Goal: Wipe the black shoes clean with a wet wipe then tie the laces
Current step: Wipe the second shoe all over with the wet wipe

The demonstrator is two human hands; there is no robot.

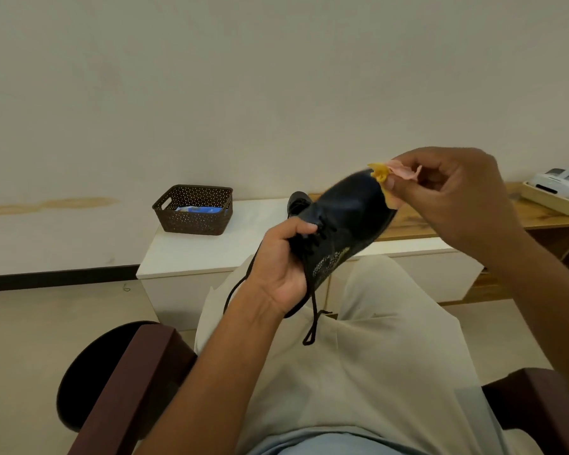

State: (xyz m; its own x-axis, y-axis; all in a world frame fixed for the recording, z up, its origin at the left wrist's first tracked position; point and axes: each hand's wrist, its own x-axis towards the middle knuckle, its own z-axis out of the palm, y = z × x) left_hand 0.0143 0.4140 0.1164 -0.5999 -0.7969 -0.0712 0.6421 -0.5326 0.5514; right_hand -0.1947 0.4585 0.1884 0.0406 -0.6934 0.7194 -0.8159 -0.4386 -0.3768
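My left hand (281,264) grips a black lace-up shoe (345,218) around its laced middle and holds it up over my lap, toe pointing up and to the right. Its untied laces (312,320) hang down in loops onto my trousers. My right hand (454,195) pinches a crumpled wipe (383,174), stained yellow and pink, against the shoe's toe. A second black shoe (298,201) stands on the white cabinet behind, mostly hidden by the held one.
A brown perforated basket (194,210) holding a blue wipe pack (199,210) sits on the low white cabinet (184,251). At the far right a beige tray (552,200) rests on a wooden shelf. Dark chair armrests (138,382) flank my legs.
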